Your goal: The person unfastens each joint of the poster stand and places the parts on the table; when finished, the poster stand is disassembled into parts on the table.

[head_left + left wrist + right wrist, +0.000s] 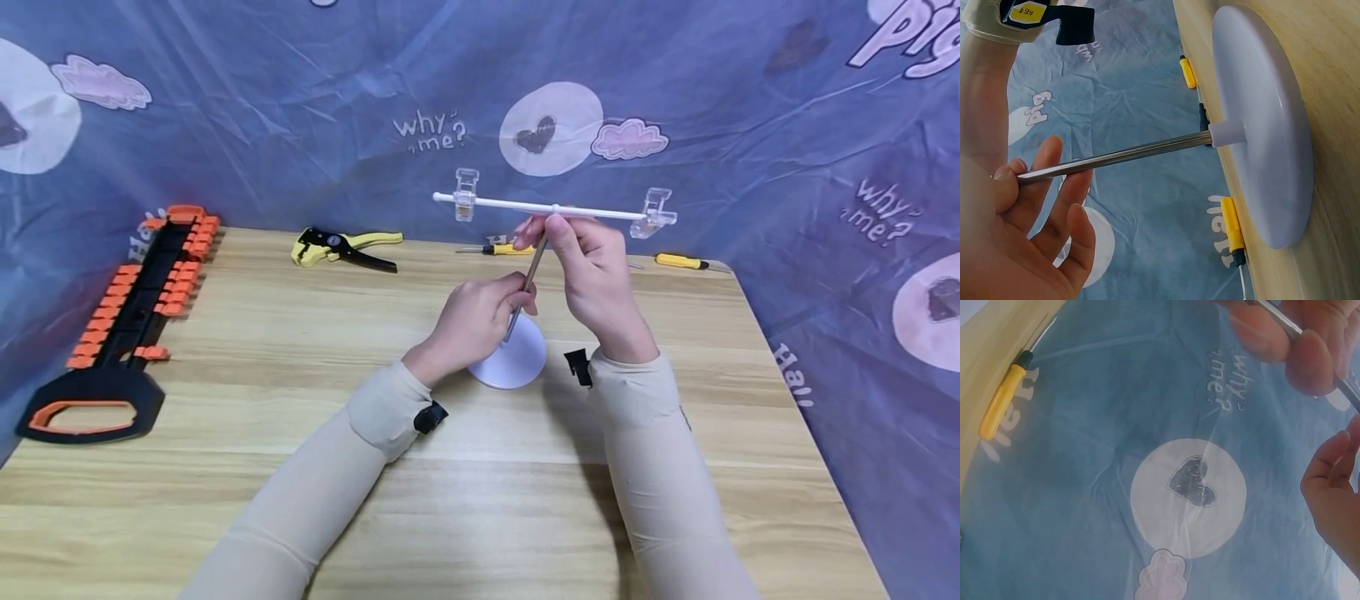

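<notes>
A T-shaped stand has a round white base [517, 362], a thin metal rod [535, 262] and a white crossbar [517, 204] with a clear clip at each end. My left hand [476, 317] pinches the rod between thumb and index finger; in the left wrist view its other fingers spread loosely beside it. Just above, my right hand [600, 267] pinches the crossbar at its middle, where the rod's top meets it. That joint is hidden by the fingers. In the left wrist view the rod's lower end sits in the collar of the base [1272, 137].
Along the back edge lie a yellow-black wire stripper [345, 248] and yellow screwdrivers, one [681, 262] at the right. A black-and-orange rack with a handle [97, 400] lies at the left. Printed blue cloth [300, 100] hangs around the wooden table [262, 358].
</notes>
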### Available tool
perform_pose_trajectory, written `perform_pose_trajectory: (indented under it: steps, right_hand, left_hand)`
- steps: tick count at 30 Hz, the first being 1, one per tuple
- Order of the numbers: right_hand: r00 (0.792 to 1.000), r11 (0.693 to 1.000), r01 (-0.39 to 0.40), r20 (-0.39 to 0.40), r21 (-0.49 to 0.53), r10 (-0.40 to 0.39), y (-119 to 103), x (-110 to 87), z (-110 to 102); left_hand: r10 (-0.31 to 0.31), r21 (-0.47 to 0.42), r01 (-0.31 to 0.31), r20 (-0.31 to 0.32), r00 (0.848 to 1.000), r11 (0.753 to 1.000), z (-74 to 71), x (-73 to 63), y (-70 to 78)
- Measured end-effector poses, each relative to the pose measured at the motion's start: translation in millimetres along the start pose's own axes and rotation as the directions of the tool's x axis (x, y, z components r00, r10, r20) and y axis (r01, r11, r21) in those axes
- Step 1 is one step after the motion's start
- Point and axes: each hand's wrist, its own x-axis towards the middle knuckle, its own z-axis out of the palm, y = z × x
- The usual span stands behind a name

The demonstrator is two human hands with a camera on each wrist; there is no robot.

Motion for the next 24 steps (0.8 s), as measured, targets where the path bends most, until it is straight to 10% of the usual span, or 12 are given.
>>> perform_pose_trajectory:
  steps: [24]
  right_hand:
    - [1.000, 1.000, -0.021, -0.022, 0.018, 0.022, -0.5, -1.3, -1.3]
  left_hand:
    - [-0.016, 0.007, 0.016, 0.019, 1.000, 1.000, -1.0, 0.0, 1.5]
